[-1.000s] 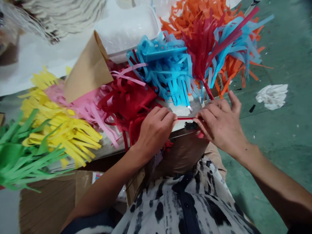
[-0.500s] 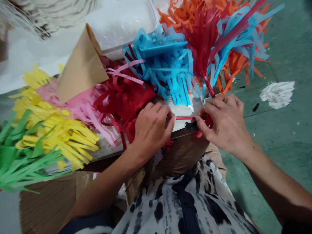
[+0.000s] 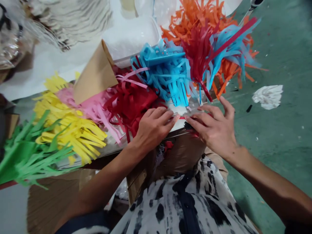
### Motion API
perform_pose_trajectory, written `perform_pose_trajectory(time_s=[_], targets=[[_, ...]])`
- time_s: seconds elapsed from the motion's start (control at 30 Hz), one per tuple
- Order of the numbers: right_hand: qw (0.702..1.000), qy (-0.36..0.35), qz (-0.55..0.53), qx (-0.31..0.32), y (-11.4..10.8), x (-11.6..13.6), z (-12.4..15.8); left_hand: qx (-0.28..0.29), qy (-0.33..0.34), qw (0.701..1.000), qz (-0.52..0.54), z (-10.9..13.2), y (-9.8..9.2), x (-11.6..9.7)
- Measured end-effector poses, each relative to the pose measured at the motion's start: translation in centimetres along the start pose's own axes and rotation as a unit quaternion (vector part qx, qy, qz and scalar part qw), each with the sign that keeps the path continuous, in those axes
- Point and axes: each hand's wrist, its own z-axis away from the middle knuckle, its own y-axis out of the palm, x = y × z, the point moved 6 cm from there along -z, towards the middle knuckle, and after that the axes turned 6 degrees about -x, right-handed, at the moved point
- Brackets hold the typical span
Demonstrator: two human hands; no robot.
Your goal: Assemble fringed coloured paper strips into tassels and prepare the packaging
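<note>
A thin red strip runs between my hands at the table's front edge. My left hand is closed, its thumb and fingertips pressed on the strip's left end. My right hand has its thumb or forefinger tip near the strip's right end, with the other fingers spread. A black piece lies partly under that hand. Just behind are a crumpled dark red fringed bundle, a light blue one and a red tassel with a narrow stem.
Pink, yellow and green fringes lie left, with a brown paper cone above. Orange fringe and light blue streamers are at the back right. White crumpled paper lies on the green floor.
My right hand has moved left, closer to my left hand, and its fingers have spread. Less of the red strip shows between them. The view has shifted slightly.
</note>
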Motion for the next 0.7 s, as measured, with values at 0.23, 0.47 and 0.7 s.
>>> perform_pose_trajectory(time_s=[0.23,0.47,0.7], targets=[[1.0,-0.01,-0.007,-0.003,-1.0,1.3,1.8,-0.02,0.05,0.999,0.006,1.6,-0.5,-5.6],[0.997,-0.065,0.005,-0.029,-1.1,1.8,2.5,-0.091,-0.01,0.995,-0.035,2.6,-0.8,-6.6],[0.975,-0.092,-0.018,-0.201,-5.2,1.7,2.6,-0.086,-0.282,0.903,0.313,1.8,-2.7,-5.9]])
